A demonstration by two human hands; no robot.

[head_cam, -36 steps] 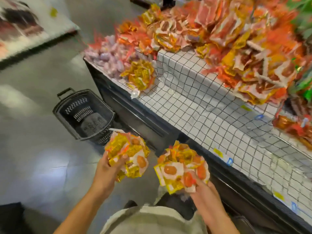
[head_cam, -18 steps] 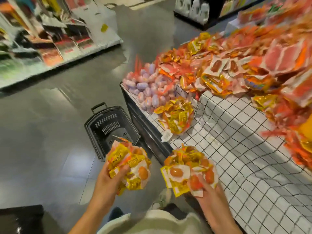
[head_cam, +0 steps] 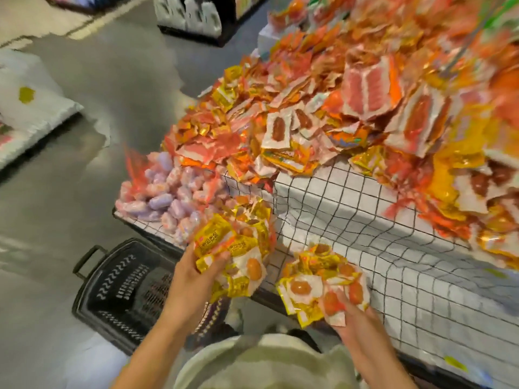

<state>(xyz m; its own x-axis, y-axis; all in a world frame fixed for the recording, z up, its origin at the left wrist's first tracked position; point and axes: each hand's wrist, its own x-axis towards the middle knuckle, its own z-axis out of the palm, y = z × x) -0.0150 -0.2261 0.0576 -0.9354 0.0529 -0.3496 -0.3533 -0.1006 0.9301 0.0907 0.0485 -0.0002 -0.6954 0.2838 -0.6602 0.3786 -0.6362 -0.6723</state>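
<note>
Packet bunch (head_cam: 233,256) in clutching left hand (head_cam: 193,276) runs fore-aft; right hand (head_cam: 355,321) clutches second bunch (head_cam: 314,279) lying crosswise.

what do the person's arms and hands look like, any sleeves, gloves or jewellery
Both are bare. The left hand and right hand wear no gloves, and no ring, watch or bracelet shows, though the picture is blurred. The left forearm and right forearm are uncovered as far as they show; no sleeve reaches them. Between them lies a loose, pale beige cloth top.
</note>
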